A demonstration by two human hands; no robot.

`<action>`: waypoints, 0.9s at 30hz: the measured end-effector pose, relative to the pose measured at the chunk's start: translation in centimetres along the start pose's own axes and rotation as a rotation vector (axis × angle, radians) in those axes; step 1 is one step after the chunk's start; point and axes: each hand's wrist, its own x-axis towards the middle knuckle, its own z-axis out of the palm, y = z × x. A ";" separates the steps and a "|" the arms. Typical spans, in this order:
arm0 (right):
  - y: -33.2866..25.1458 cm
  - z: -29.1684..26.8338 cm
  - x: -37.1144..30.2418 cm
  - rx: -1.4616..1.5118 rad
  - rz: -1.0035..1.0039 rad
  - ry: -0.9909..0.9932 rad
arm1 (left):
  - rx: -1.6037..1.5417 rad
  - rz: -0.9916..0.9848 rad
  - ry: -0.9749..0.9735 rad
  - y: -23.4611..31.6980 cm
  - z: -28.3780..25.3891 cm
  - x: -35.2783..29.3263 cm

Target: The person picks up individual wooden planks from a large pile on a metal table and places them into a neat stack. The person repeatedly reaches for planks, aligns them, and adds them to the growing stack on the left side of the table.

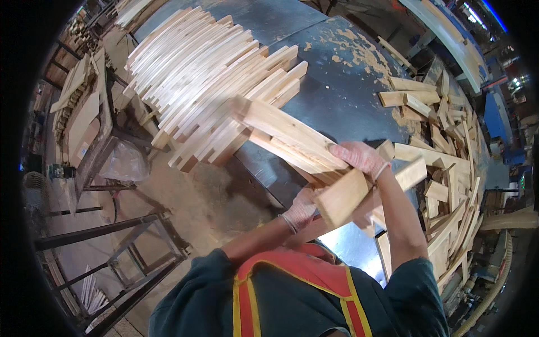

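A bundle of pale wooden boards (292, 132) slants up and left in front of me; its far end is smeared by motion. My right hand (359, 157), in a light knitted glove, is closed over the bundle's near part, thumb and fingers on the wood. Lower down, my left hand (303, 209), gloved too, grips the boards from the side and below, with its fingers partly hidden. A thicker wooden piece (341, 196) crosses beside both hands, its broad end toward me. Whether a hand also holds that piece, I cannot tell.
Long rows of boards (196, 67) lie side by side on the dark metal table (314, 62), far left. Wood chips (359, 53) litter the table. A heap of offcuts (449, 185) fills the right side. A black metal frame (120, 253) stands at lower left, beyond my left arm.
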 end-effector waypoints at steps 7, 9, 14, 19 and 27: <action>-0.1 -1.5 -5.2 0.650 -0.047 0.441 | 0.444 -0.061 0.154 9.6 1.0 3.2; 2.6 -3.7 -5.9 0.661 -0.108 0.650 | 0.635 0.109 0.155 15.7 2.6 4.5; -0.9 -5.7 -8.4 1.057 -0.260 0.736 | 1.033 0.688 0.415 24.9 6.5 6.1; -7.5 -6.6 -8.8 1.694 -0.394 0.533 | 1.250 0.536 0.399 29.4 7.8 6.5; -4.3 3.9 2.2 2.275 -0.273 0.335 | 1.560 -0.168 0.084 24.4 0.1 13.2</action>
